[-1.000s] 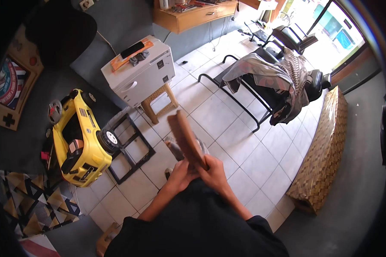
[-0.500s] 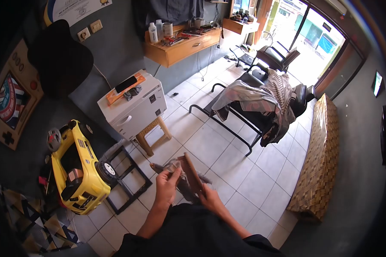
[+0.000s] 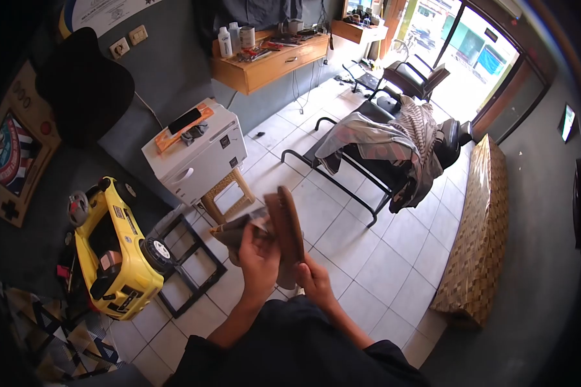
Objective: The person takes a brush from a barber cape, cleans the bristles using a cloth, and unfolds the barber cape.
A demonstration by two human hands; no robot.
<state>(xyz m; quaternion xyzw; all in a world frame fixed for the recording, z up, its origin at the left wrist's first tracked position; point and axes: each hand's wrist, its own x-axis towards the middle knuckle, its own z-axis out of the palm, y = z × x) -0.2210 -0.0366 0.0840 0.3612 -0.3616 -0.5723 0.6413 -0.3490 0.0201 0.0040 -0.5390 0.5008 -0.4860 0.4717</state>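
Note:
My right hand is closed around the lower end of a long brown brush, which stands nearly upright with its bristly side to the left. Left of the brush, my left hand has its fingers closed on a crumpled grey cloth. Part of the cloth hangs behind my left hand and the brush. The brush and the fingers of my left hand are close together; whether they touch is unclear.
A white cabinet on a stool, a yellow toy car and a black frame are on the left. Ahead stands a black chair draped with a patterned cloth. A woven box lies right. A wooden shelf holds bottles.
The brush was held by both hands; then my left hand moved left and took the grey cloth. Since then the brush and both hands have risen slightly in view.

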